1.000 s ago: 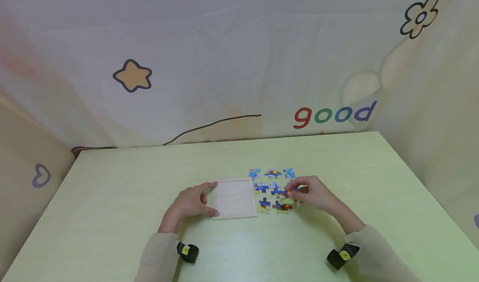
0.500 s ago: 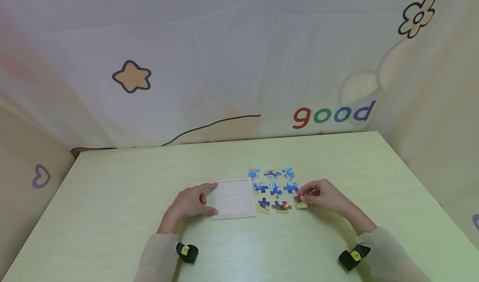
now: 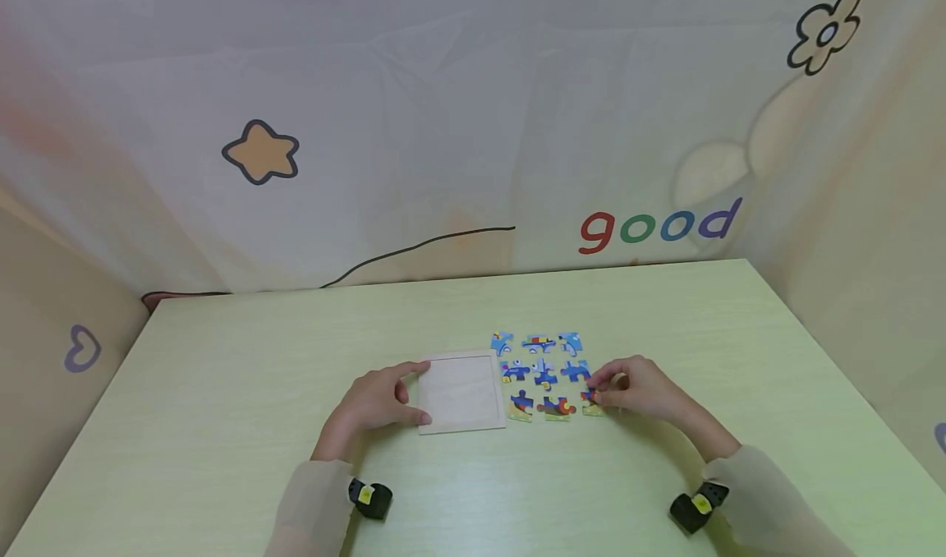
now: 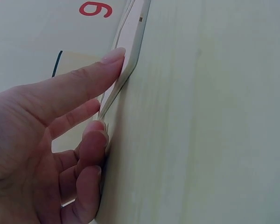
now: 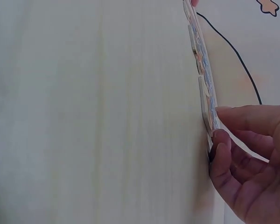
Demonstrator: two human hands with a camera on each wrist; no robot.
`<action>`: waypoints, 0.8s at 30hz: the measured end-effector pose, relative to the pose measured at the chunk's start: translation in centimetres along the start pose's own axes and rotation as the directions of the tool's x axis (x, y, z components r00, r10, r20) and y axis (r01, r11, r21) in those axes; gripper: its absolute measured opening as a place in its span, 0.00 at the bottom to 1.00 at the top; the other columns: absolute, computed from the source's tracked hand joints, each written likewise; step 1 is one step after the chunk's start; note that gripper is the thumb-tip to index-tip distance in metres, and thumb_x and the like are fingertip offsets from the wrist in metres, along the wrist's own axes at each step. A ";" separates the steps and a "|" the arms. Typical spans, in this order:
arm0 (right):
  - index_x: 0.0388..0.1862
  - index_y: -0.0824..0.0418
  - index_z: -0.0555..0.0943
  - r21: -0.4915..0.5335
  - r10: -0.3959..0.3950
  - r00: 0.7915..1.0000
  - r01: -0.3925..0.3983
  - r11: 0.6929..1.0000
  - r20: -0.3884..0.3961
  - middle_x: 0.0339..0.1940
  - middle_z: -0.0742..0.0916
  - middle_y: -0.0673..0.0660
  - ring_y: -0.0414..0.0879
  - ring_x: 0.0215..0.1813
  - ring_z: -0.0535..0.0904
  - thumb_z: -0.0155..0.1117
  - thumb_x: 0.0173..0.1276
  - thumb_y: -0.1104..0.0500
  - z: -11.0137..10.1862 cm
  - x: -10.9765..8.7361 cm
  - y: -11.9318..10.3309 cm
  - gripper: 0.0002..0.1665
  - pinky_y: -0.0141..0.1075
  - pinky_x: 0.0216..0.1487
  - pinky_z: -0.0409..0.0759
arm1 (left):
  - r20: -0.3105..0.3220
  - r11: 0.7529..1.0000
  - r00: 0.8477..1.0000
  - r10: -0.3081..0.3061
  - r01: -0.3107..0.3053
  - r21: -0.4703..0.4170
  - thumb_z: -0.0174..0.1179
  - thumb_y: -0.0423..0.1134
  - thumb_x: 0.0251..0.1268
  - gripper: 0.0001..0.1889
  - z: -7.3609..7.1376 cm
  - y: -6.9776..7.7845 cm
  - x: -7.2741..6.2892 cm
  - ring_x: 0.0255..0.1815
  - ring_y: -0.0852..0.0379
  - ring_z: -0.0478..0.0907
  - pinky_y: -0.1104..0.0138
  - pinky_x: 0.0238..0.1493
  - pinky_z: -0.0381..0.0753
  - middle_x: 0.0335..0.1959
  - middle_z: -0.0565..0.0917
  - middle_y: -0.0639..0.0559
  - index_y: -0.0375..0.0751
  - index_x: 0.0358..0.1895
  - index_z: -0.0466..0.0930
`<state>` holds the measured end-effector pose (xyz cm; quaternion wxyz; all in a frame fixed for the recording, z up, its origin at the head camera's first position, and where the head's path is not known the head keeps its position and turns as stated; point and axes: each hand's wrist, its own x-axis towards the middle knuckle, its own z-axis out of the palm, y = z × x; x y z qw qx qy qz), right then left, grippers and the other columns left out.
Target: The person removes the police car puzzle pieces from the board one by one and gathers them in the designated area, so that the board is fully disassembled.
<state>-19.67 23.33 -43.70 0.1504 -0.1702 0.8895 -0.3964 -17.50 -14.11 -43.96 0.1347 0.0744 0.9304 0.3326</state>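
A shallow, pale wooden puzzle tray (image 3: 461,394) lies flat at the middle of the table, bare inside. My left hand (image 3: 373,397) holds its left edge, thumb at the near corner and index finger at the far one. In the left wrist view, the thumb presses on the tray rim (image 4: 136,35) while the other fingers curl below. To the tray's right, several colourful jigsaw pieces (image 3: 543,372) are laid out in three rows, slightly apart. My right hand (image 3: 639,386) pinches the near-right jigsaw piece (image 3: 592,409) between thumb and fingers, at table level; the fingertips partly cover it.
The light wooden table (image 3: 259,360) extends around the tray and pieces. Behind it hangs a printed cloth backdrop (image 3: 414,146), with more cloth at both sides. A small black camera is strapped on each wrist.
My right hand has moved right and a little nearer, carrying the jigsaw piece from atop the others to the right end of the near row. The left hand and tray have stayed put.
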 end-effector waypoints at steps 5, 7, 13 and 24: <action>0.38 0.68 0.81 0.005 -0.026 1.000 0.026 1.000 0.015 0.31 0.83 0.55 0.42 0.25 0.71 0.67 0.54 0.66 0.0 0.0 0.1 0.11 0.29 0.23 0.70 | 0.000 1.000 1.000 -0.011 0.011 0.004 0.74 0.45 0.39 0.38 0.0 0.1 0.1 0.22 0.58 0.64 0.67 0.26 0.61 0.22 0.70 0.54 0.53 0.61 0.70; 0.38 0.69 0.81 0.006 -0.031 0.999 0.031 0.999 0.020 0.30 0.83 0.55 0.41 0.24 0.71 0.67 0.54 0.66 0.0 0.0 0.2 0.12 0.29 0.22 0.70 | 0.003 1.000 1.000 -0.016 0.016 0.005 0.73 0.45 0.39 0.38 0.0 0.1 0.1 0.22 0.58 0.64 0.67 0.26 0.60 0.22 0.70 0.54 0.54 0.61 0.70; 0.38 0.69 0.81 0.015 -0.030 0.999 0.030 0.999 0.020 0.29 0.81 0.54 0.40 0.23 0.70 0.67 0.54 0.66 0.1 -0.1 0.2 0.11 0.29 0.21 0.69 | 0.017 1.000 1.000 -0.009 0.010 -0.023 0.73 0.45 0.40 0.38 0.1 0.0 0.0 0.23 0.58 0.64 0.67 0.27 0.61 0.23 0.70 0.54 0.51 0.62 0.70; 0.40 0.66 0.81 0.042 -0.002 1.000 0.002 0.999 0.007 0.32 0.82 0.55 0.44 0.28 0.73 0.64 0.57 0.65 -0.6 -1.0 -0.5 0.11 0.32 0.25 0.73 | 0.039 0.966 0.992 0.119 -0.107 -0.234 0.69 0.41 0.48 0.33 -0.3 -1.7 -1.5 0.29 0.56 0.67 0.71 0.26 0.69 0.31 0.73 0.50 0.38 0.60 0.69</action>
